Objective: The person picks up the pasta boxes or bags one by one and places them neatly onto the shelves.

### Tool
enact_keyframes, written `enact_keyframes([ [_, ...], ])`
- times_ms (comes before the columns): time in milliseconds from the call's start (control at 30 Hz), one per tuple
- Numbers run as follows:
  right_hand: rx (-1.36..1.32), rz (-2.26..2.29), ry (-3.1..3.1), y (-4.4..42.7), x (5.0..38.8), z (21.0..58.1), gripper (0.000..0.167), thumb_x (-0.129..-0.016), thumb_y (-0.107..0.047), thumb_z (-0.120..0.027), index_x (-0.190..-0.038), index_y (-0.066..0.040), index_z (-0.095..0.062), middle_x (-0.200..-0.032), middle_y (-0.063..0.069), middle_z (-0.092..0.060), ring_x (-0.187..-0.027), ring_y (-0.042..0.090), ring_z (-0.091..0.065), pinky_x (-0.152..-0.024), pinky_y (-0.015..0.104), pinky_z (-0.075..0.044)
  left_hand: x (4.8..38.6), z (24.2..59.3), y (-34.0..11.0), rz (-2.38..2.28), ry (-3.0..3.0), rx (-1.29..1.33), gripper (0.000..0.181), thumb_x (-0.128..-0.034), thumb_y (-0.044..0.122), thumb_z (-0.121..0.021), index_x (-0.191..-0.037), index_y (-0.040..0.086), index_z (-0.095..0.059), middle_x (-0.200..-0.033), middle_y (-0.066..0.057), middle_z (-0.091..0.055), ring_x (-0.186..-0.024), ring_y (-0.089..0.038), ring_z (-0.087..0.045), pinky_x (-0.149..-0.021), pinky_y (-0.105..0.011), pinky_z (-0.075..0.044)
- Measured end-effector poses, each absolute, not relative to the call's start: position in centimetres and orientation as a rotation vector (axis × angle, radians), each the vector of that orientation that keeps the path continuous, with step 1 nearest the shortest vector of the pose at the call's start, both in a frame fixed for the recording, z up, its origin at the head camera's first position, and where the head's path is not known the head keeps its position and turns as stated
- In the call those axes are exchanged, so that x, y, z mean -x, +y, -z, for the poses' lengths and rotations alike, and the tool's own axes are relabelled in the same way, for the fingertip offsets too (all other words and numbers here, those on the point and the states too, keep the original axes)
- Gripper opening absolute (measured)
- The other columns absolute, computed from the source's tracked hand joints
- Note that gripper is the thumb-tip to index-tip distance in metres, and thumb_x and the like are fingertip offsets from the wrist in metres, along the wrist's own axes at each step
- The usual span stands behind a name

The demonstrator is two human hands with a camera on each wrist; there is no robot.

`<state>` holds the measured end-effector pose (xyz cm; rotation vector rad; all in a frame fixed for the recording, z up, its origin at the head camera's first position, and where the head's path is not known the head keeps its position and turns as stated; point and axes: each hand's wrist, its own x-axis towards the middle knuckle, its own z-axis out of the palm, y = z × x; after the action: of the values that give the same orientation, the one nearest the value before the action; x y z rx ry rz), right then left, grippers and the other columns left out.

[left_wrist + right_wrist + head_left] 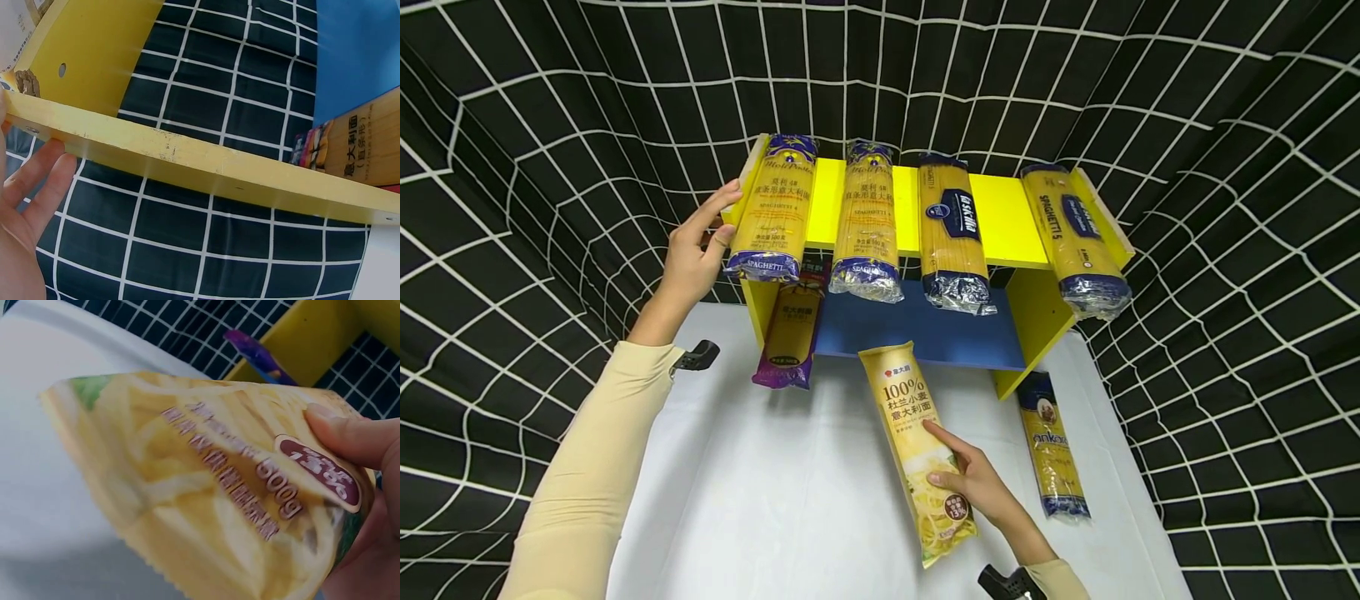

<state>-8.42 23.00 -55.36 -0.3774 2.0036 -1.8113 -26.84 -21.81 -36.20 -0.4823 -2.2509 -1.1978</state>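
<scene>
My right hand [981, 483] grips a long cream-yellow pasta packet [898, 408] by its lower right side, its thumb lying across the front. The packet tilts above the white surface, in front of the shelf; in the right wrist view its printed lower end [206, 469] fills the middle. My left hand [692, 254] touches the outer left side of the yellow shelf [906, 208], its fingers fairly straight. Closest to that hand is a blue-ended spaghetti packet [778, 204] on the top board. The left wrist view shows its fingers [53, 169] against the yellow side panel [206, 159].
Along the top board lie more spaghetti packets [867, 217], [953, 225] and a rightmost packet [1075, 237]. A purple-ended packet [792, 333] stands on the blue lower board [917, 325]. Another packet [1052, 454] lies on the white surface [760, 500], right of the shelf.
</scene>
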Motion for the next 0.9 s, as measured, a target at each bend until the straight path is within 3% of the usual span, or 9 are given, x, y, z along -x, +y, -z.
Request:
enact_keyframes([
  [167,0.286,1.870,2.010,21.9,8.8,55.4,0.075,-0.090,-0.012,-0.070,-0.155,-0.020,-0.035,-0.167,0.005,-0.021,-0.132,-0.008,-0.044,-0.100,0.012,-0.046,27.0,36.3,-21.8,1.190,-2.251,0.479,0.042,-0.1017,0.020,-0.051,-0.143,0.023,-0.052,-0.157,0.011,-0.041,-0.105,0.011,-0.052,-0.077,-0.004,-0.044],
  [300,0.229,1.915,2.005,21.0,9.4,55.3,0.073,-0.090,-0.013,-0.070,-0.154,-0.020,-0.036,-0.164,0.008,-0.026,-0.123,0.000,-0.055,-0.094,0.018,-0.052,27.1,36.4,-21.8,1.182,-2.244,0.489,0.041,-0.1023,0.023,-0.048,-0.144,0.019,-0.052,-0.158,0.006,-0.042,-0.105,0.010,-0.053,-0.079,-0.002,-0.044],
  [500,0.174,1.970,1.985,19.8,10.5,55.1,0.067,-0.091,-0.014,-0.070,-0.152,-0.022,-0.041,-0.157,0.010,-0.037,-0.113,0.008,-0.063,-0.088,0.024,-0.057,27.0,36.4,-21.9,1.187,-2.247,0.496,0.044,-0.1009,0.020,-0.052,-0.144,0.026,-0.051,-0.157,0.015,-0.040,-0.104,0.012,-0.051,-0.080,-0.003,-0.045],
  [667,0.132,1.998,2.012,18.9,11.5,55.5,0.062,-0.092,-0.017,-0.070,-0.149,-0.020,-0.045,-0.158,0.007,-0.037,-0.125,0.016,-0.057,-0.090,0.022,-0.056,26.9,36.2,-21.8,1.184,-2.247,0.509,0.044,-0.1009,0.019,-0.052,-0.144,0.027,-0.051,-0.157,0.014,-0.041,-0.102,0.012,-0.051,-0.080,-0.004,-0.046],
  [800,0.101,2.010,2.057,18.4,12.1,55.7,0.056,-0.095,-0.020,-0.066,-0.148,-0.021,-0.047,-0.161,0.001,-0.035,-0.143,0.020,-0.036,-0.096,0.014,-0.049,26.9,36.2,-21.8,1.189,-2.242,0.511,0.043,-0.1010,0.022,-0.052,-0.144,0.026,-0.052,-0.157,0.013,-0.041,-0.102,0.010,-0.053,-0.080,-0.004,-0.045],
  [900,0.101,2.026,2.044,18.1,12.7,55.8,0.053,-0.098,-0.021,-0.061,-0.149,-0.022,-0.045,-0.161,0.004,-0.031,-0.139,0.019,-0.039,-0.095,0.014,-0.050,26.9,36.2,-21.9,1.192,-2.238,0.511,0.043,-0.1007,0.025,-0.051,-0.144,0.025,-0.052,-0.157,0.013,-0.041,-0.103,0.008,-0.054,-0.079,-0.004,-0.045],
])
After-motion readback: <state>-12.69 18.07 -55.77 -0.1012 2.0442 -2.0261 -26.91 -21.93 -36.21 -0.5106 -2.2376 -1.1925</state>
